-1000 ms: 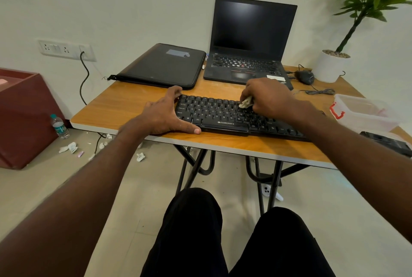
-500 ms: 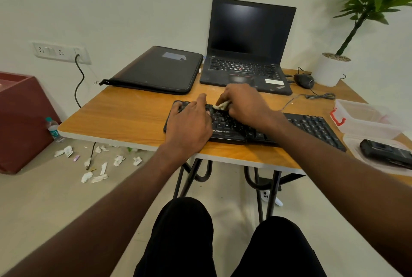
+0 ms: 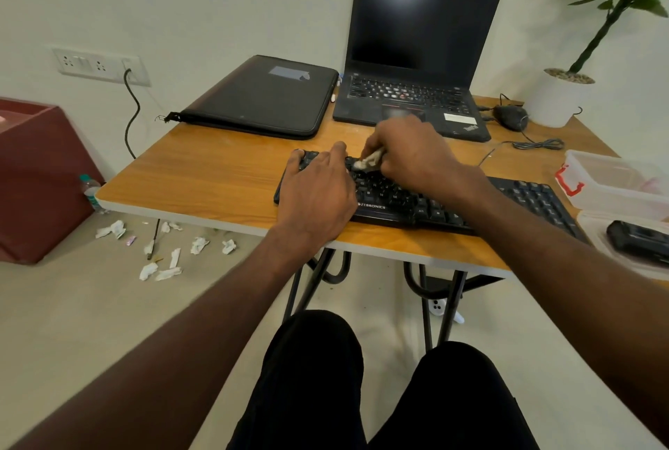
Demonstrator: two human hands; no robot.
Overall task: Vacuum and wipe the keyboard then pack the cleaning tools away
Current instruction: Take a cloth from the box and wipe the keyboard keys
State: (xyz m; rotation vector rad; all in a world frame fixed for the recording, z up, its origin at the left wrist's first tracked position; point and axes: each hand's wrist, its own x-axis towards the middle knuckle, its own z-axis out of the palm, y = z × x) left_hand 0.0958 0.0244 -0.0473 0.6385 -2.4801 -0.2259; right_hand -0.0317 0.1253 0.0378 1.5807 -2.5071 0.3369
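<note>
Pressing down on the left end of the black plastic Zebronics keyboard (image 3: pixel 416 201), our left hand (image 3: pixel 318 196) lies flat with its fingers together and stretched over the top rows of keys. Our right hand (image 3: pixel 416 156) sits just beside it, fingers pinched closed on a small crumpled pale wipe (image 3: pixel 367 161) that touches the keys near the upper left of the board. The keyboard rests across the front of the wooden table with a white edge (image 3: pixel 202 181), its right end running under our right forearm.

Behind the keyboard we see an open black laptop with a dark screen (image 3: pixel 416 62), and to its left a flat black zippered laptop sleeve (image 3: pixel 264 98). A black wired mouse (image 3: pixel 510 116) lies near a white plant pot (image 3: pixel 559 98) at the back right corner. At the table's right edge stands a clear plastic box with a red clasp (image 3: pixel 615 181), and just in front of it a dark handheld device (image 3: pixel 637 241) lies on what looks like a clear lid; we cannot tell what the device is. Crumpled white paper scraps (image 3: pixel 163 250) are scattered on the floor under the table's left side.
</note>
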